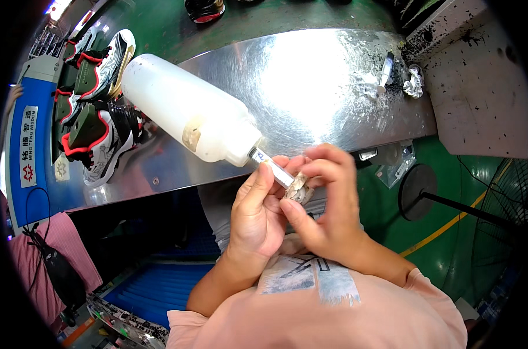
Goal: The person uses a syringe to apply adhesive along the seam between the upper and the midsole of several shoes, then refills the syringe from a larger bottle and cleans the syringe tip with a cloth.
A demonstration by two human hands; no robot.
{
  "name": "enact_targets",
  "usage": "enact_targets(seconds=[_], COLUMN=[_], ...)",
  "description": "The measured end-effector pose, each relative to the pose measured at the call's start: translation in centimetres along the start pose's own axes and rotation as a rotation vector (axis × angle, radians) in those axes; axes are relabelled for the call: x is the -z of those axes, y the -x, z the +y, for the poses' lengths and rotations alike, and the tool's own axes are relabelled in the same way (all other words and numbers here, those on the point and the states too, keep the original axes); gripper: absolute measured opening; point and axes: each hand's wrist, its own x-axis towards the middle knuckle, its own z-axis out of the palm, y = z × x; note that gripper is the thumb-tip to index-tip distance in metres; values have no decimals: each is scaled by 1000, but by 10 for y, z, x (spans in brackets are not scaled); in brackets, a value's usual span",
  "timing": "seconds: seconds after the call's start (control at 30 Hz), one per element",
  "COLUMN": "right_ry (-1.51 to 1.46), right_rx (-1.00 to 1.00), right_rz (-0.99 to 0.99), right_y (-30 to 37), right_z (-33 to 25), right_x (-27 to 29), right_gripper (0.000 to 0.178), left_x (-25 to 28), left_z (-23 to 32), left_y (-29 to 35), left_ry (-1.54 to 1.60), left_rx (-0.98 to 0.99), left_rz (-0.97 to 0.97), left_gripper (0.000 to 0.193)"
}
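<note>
A clear syringe-like tube (280,175) with a dark end lies across the fingers of my left hand (256,218), which is closed around it. At the tube's near end sits a crumpled whitish wad (299,189). My right hand (332,203) pinches at this wad with its thumb and fingers, and the upper fingers are blurred. A large white plastic bottle (188,104) with a brownish patch slants toward my hands, its narrow neck right by the tube's dark end. Whether the two touch, and what supports the bottle, I cannot tell.
On the metal table (229,64), several shoes (104,131) stand at the left. Another syringe (386,72) and crumpled foil (414,81) lie at the right among dark flakes, beside a grey panel (479,87). A fan (496,215) stands at the right.
</note>
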Motion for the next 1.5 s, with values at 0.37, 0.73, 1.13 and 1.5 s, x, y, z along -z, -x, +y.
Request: enact_targets(seconds=[0.37,0.73,1.13,1.5], right_ry=[-62,36,39,37], right_rx=[-301,-153,-139,-132], right_rz=[-240,-220,-240,-234], right_y=[5,10,23,26], right_z=[-11,-20,-29,-32], right_x=[21,29,43,48], right_gripper=[24,22,23,22], left_x=[-7,-8,0,0], left_z=[-1,3,10,14], left_y=[16,21,19,18], left_ry=[28,26,72,72], left_rx=[-111,-86,-134,-134], left_rz=[32,26,8,-55], left_gripper=[28,29,28,28])
